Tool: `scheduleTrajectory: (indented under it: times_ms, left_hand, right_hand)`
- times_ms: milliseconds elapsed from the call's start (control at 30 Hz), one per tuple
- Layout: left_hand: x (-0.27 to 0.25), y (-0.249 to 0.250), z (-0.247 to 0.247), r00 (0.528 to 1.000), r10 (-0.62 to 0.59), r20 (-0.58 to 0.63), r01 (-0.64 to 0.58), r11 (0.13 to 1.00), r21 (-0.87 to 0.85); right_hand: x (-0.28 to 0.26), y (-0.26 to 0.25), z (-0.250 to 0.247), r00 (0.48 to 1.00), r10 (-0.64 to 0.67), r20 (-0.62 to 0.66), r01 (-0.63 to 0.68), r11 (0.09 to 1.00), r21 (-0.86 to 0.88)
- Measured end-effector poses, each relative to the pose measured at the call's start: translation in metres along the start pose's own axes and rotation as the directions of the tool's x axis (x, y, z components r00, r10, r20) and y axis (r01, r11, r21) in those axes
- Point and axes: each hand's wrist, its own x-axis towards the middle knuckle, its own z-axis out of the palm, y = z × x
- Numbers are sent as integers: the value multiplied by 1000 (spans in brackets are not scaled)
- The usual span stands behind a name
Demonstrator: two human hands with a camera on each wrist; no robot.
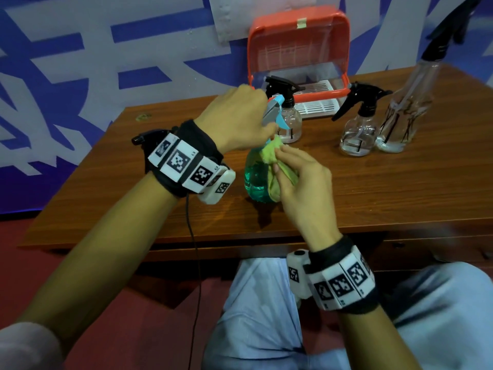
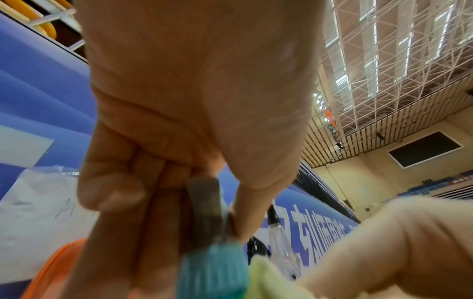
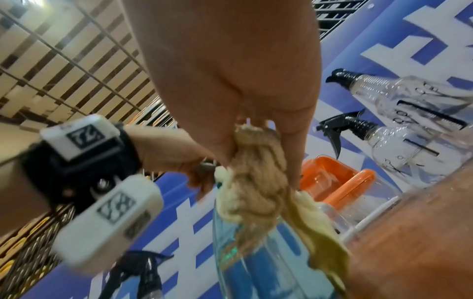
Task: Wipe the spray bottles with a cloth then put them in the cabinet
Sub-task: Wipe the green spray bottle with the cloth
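Note:
A teal spray bottle [image 1: 256, 180] stands tilted near the front of the wooden table [image 1: 400, 198]. My left hand [image 1: 266, 121] grips its grey and blue sprayer head [image 2: 204, 206] from above. My right hand [image 1: 290, 166] pinches a yellow-green cloth [image 1: 272, 156] and presses it against the bottle's neck and right side. In the right wrist view the cloth [image 3: 258, 182] is bunched between my thumb and fingers on the bottle [image 3: 256, 263]. The orange cabinet [image 1: 293, 18] with a clear raised door stands at the back of the table.
Three clear spray bottles with black heads stand on the table: a small one [image 1: 290, 121] just behind the teal bottle, another small one [image 1: 358, 134] to the right, and a tall one [image 1: 405, 110] beside it. A white slatted tray [image 1: 314, 105] juts from the cabinet.

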Motion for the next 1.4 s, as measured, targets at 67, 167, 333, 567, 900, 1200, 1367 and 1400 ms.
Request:
scheduleTrajectory:
  times_ms: [67, 167, 333, 567, 900, 1200, 1367, 1400]
  left_hand:
    - [-5, 5, 6, 999, -24, -39, 25, 1000, 18]
    - [-11, 8, 14, 991, -86, -106, 86, 996, -8]
    - [-19, 9, 16, 982, -170, -85, 137, 944, -299]
    - [-44, 27, -15, 921, -228, -315, -12, 793, -609]
    - [-49, 29, -32, 806, -365, -465, -151, 633, -759]
    - [-50, 29, -21, 782, -485, -391, -176, 430, -886]
    - [-49, 28, -20, 764, -510, -396, -192, 407, -893]
    - [-50, 28, -20, 755, -512, -408, -202, 411, -889]
  right_hand:
    - [-1, 5, -5, 999, 24, 32, -22, 999, -47]
    - [-2, 12, -15, 996, 82, 41, -80, 996, -33]
    - [-2, 16, -21, 994, 98, -41, -89, 979, 181]
    - [3, 20, -30, 961, 88, -262, 1, 947, 322]
    - [13, 18, -52, 940, 340, 18, -179, 448, 876]
    - [19, 21, -44, 878, 408, 248, -344, 180, 921]
    - [16, 19, -38, 866, 415, 281, -377, 169, 911]
    - [17, 19, -36, 861, 416, 293, -394, 179, 902]
